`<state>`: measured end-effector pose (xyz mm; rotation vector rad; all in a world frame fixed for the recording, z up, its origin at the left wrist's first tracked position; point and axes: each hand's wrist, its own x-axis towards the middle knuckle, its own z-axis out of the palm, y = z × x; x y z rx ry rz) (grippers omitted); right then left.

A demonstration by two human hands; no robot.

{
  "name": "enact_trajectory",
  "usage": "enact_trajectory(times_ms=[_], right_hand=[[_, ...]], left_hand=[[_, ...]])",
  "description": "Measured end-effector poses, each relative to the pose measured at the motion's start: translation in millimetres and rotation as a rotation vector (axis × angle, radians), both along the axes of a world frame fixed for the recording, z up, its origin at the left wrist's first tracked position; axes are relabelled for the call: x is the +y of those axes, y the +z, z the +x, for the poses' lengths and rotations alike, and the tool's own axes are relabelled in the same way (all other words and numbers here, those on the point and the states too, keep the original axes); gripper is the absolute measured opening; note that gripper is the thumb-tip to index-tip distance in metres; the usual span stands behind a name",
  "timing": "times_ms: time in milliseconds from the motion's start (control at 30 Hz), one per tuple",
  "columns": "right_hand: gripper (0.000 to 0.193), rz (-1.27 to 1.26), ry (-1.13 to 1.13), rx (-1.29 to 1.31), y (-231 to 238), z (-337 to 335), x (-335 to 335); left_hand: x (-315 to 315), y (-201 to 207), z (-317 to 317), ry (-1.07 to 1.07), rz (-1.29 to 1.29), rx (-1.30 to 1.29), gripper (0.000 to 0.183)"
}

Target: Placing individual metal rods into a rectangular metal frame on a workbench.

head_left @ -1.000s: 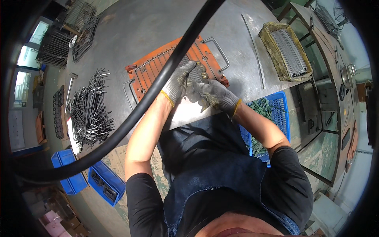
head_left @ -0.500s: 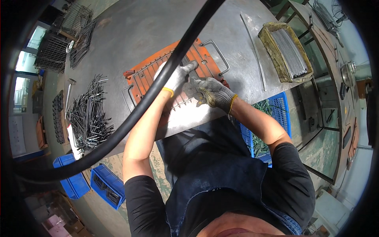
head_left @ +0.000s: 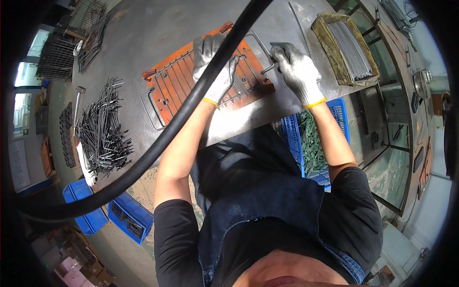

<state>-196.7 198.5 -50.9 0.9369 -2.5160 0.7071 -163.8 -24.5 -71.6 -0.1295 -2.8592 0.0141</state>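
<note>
An orange fixture plate (head_left: 168,108) lies on the metal table, with thin metal rods laid in parallel across it. My left hand (head_left: 206,60), in a grey-and-white work glove, lies over the rods on the plate's upper middle, fingers stretched out. A black cable crossing the picture hides part of it. Beside its thumb, a small bundle of short grey rods (head_left: 241,85) rests on the plate. My right hand (head_left: 300,75), also gloved, is just outside the right wire handle (head_left: 262,44), its fingers apart with nothing visible in them. Another wire handle (head_left: 145,107) sticks out at the plate's left.
A yellowish bin (head_left: 330,56) of straight rods stands at the table's right. Black bent wire pieces (head_left: 103,131) are piled at the left beside a hammer (head_left: 78,103). A blue crate (head_left: 291,139) with green pieces is below the table edge. The black cable (head_left: 186,106) runs across the view.
My right hand has left the middle of the plate and moved right, past the right handle. My left hand has shifted farther up over the rods. The whole scene sits slightly higher in view.
</note>
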Motion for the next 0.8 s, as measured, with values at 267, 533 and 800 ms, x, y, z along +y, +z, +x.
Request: enact_trajectory(times_ms=[267, 533, 800], right_hand=[[0.035, -0.072, -0.142, -0.146, -76, 9, 8], [0.032, -0.004, -0.054, 0.154, -78, -1, -10], [0.035, -0.294, -0.244, -0.638, -66, 2, -9]], left_hand=[[-21, 0, 2, -0.385, 0.149, -0.137, 0.051], [-19, -23, 2, -0.293, 0.066, -0.016, 0.056], [-46, -23, 15, -0.382, -0.041, -0.073, 0.053]])
